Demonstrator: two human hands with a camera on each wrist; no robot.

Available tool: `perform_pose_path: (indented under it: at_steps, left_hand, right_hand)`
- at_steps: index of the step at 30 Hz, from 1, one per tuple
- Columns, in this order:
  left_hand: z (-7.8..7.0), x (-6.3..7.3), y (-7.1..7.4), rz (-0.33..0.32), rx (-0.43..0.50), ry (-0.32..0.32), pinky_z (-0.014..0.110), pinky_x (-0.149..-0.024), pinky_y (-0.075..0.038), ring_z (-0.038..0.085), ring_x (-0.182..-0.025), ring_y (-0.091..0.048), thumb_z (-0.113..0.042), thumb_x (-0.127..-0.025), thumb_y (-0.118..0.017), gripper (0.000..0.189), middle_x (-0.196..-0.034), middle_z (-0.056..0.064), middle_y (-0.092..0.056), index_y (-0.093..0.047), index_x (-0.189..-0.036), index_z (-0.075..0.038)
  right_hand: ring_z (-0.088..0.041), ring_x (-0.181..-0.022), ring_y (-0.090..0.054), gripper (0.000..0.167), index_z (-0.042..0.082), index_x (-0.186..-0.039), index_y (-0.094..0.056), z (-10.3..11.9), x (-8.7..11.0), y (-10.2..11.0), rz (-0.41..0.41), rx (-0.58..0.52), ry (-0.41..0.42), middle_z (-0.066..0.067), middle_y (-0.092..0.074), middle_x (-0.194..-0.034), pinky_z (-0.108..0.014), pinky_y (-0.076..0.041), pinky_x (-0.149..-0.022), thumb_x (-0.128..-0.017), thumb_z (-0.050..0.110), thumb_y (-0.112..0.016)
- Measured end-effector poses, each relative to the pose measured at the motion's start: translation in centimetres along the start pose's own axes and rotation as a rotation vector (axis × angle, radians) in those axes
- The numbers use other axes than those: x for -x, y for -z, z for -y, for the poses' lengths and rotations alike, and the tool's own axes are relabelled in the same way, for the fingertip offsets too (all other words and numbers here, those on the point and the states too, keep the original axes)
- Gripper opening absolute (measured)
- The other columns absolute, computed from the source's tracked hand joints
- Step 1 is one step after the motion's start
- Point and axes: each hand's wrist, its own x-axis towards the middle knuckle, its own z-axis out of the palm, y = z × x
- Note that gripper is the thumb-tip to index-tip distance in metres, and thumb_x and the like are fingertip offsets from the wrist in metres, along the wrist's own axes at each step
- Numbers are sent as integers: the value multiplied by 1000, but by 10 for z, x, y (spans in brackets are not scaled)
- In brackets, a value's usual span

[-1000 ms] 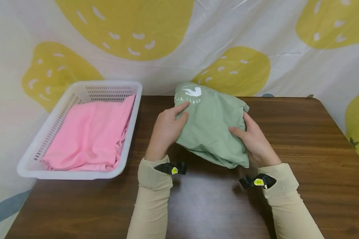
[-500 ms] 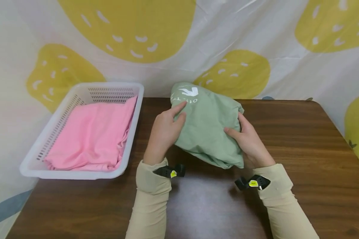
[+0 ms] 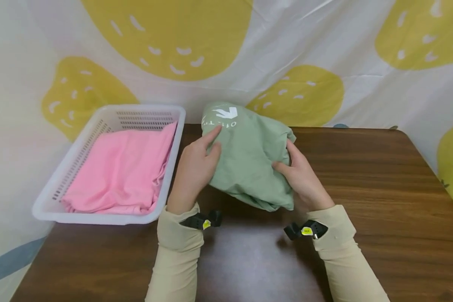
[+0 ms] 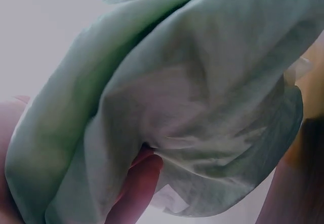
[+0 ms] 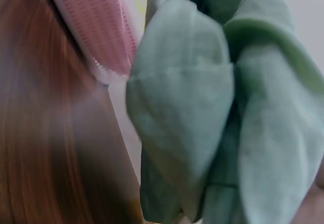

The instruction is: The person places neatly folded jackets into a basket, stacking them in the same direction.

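A folded green garment (image 3: 249, 159) with a white print near its upper left corner is held up between both hands, tilted above the table. The left hand (image 3: 196, 165) grips its left edge, index finger and thumb on the front, other fingers behind. In the left wrist view, fingers (image 4: 136, 188) press into the underside of the green cloth (image 4: 202, 97). On the other side, the right hand (image 3: 303, 178) grips the right edge, with its thumb on the front. Loose folds of the garment (image 5: 182, 97) fill the right wrist view.
To the left, a white plastic basket (image 3: 41, 214) with slotted walls stands on the brown wooden table (image 3: 381, 201). Inside it lies a folded pink garment (image 3: 121, 167). A white curtain with yellow fruit shapes (image 3: 170, 37) hangs behind the table.
Both hands have moved left with the green garment, bringing it nearer to the basket. The grip looks the same, and the view has shifted slightly.
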Motion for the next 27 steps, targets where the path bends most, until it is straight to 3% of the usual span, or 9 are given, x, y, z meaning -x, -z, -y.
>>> perform_pose_path:
  at_steps: [4,5,7,11,15,19,22,24,27]
  left_hand:
    - [0,2,6,-19,-5,-5,31,-60,-40,18,-57,-41,-33,-90,-45,41,-52,5,-37,-44,-131,-31]
    - [0,3,7,-30,-8,-12,31,-65,-41,17,-62,-45,-33,-89,-46,42,-57,6,-46,-45,-131,-30]
    - [0,3,9,-44,-11,-27,32,-72,-42,15,-74,-50,-32,-89,-47,42,-80,10,-61,-46,-131,-28]
    - [4,2,11,-74,-8,-48,32,-69,-43,16,-79,-51,-26,-88,-49,42,-121,8,-55,-46,-130,-25]
    - [9,2,12,-95,7,-46,31,-52,-39,16,-55,-43,-22,-88,-49,43,-107,12,-61,-45,-131,-25]
    - [13,2,18,-132,25,-47,30,-41,-34,13,-40,-30,-19,-88,-50,44,-80,13,-59,-46,-131,-24]
    - [16,2,22,-164,42,-45,30,-39,-33,11,-37,-27,-16,-88,-51,44,-104,10,-62,-46,-131,-24]
    - [17,3,24,-182,56,-35,29,-39,-33,10,-37,-27,-16,-88,-51,44,-123,3,-54,-46,-131,-26]
    - [18,4,28,-220,83,-18,27,-38,-33,11,-37,-28,-16,-88,-51,45,-130,-5,-46,-45,-130,-29]
  right_hand:
    - [-18,-120,-33,65,35,-136,-29,1,-4,-7,1,-6,32,1,-31,-136,-43,-28,-96,-86,0,-49]
    - [-18,-119,-33,66,34,-136,-29,1,-5,-8,0,-9,41,0,-31,-136,-43,-28,-95,-85,-2,-48]
    - [-18,-118,-33,67,33,-136,-30,1,-7,-10,-5,-18,55,0,-32,-135,-42,-28,-95,-84,-5,-48]
    - [-18,-118,-33,69,33,-136,-30,2,-10,-15,-4,-39,75,0,-32,-135,-41,-28,-94,-82,-7,-47]
    - [-17,-119,-32,70,33,-137,-29,2,-15,-20,2,-31,104,1,-31,-136,-41,-28,-94,-82,-7,-46]
    - [-16,-119,-32,70,33,-137,-29,5,-20,-27,6,-37,138,1,-31,-136,-42,-28,-94,-82,-7,-47]
    - [-15,-118,-33,70,33,-137,-30,9,-23,-32,4,-56,150,0,-32,-135,-41,-29,-94,-81,-7,-47]
    - [-15,-117,-34,70,32,-136,-31,13,-24,-36,6,-71,151,0,-33,-134,-40,-29,-93,-81,-7,-47]
    - [-16,-116,-34,68,30,-137,-30,22,-23,-43,19,-95,157,-1,-33,-135,-40,-29,-92,-81,-6,-47]
